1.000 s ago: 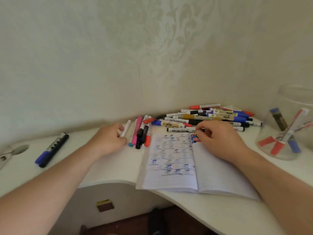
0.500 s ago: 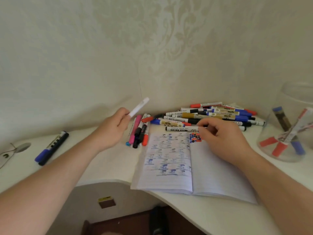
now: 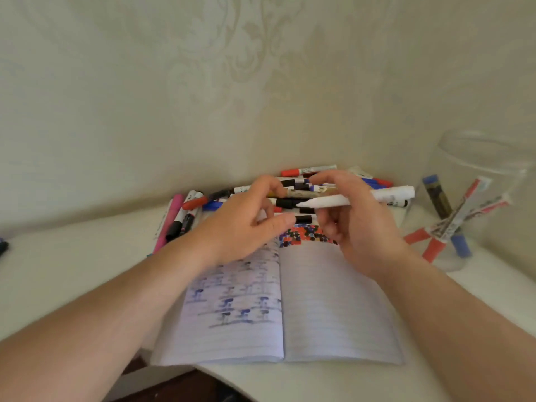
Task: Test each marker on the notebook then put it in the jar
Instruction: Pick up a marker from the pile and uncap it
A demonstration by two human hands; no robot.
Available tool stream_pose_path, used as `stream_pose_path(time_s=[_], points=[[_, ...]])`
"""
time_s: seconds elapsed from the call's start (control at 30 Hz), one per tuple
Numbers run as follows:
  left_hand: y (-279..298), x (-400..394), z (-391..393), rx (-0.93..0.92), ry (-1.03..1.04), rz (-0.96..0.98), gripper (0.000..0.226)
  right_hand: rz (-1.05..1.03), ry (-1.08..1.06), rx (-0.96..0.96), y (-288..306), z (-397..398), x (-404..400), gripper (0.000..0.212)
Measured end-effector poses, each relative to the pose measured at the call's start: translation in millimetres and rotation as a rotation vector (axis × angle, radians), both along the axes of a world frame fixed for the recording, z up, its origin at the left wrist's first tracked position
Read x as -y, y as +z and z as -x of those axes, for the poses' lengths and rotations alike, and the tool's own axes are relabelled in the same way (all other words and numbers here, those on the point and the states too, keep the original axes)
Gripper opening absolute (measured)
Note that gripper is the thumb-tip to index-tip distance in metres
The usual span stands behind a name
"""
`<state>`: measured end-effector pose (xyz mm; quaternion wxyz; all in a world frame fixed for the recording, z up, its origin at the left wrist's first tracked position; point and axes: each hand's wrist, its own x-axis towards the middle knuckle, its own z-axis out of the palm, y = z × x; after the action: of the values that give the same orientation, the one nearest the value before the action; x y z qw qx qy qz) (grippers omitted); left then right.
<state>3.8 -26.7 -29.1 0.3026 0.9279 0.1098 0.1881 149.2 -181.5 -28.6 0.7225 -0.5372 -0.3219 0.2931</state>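
White marker [image 3: 353, 199] held level above the top of the open notebook [image 3: 278, 303], pinched mid-barrel in the curled fingers of the right hand [image 3: 359, 224], capped tip pointing left. Left hand [image 3: 246, 224] just beside that tip, fingers loosely curled, thumb out, gripping nothing visible. Heap of markers [image 3: 304, 187] along the desk's back edge; glass jar [image 3: 475, 198] at the right edge, already holding several. Likely light, stiff and smooth plastic, so best gripped at the barrel while the other hand pulls the cap; jar fragile, so drop gently.
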Motion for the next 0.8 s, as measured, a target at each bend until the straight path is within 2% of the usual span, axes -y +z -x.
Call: stream_pose_path(time_s=[0.07,0.13,0.27,0.43,0.57,0.8], points=[[-7,-7,1,-0.055,0.017,-0.047,0.033,0.022,-0.037,0.031,4,-11,3,0.018],[-16,-7,1,-0.151,0.014,-0.139,0.038,0.096,-0.038,0.090,3,-16,5,0.024],[-22,-2,-5,-0.298,0.034,-0.300,0.063,0.299,-0.016,0.330,-4,-15,3,0.026],[-18,0,-8,-0.313,0.038,-0.315,0.057,0.511,-0.110,0.550,-9,-9,3,0.021],[-16,0,-9,-0.312,0.046,-0.298,0.051,0.560,-0.224,0.592,-14,-5,1,0.027],[-15,0,-9,-0.332,0.047,-0.291,0.051,0.570,-0.217,0.531,-14,-3,0,0.025]])
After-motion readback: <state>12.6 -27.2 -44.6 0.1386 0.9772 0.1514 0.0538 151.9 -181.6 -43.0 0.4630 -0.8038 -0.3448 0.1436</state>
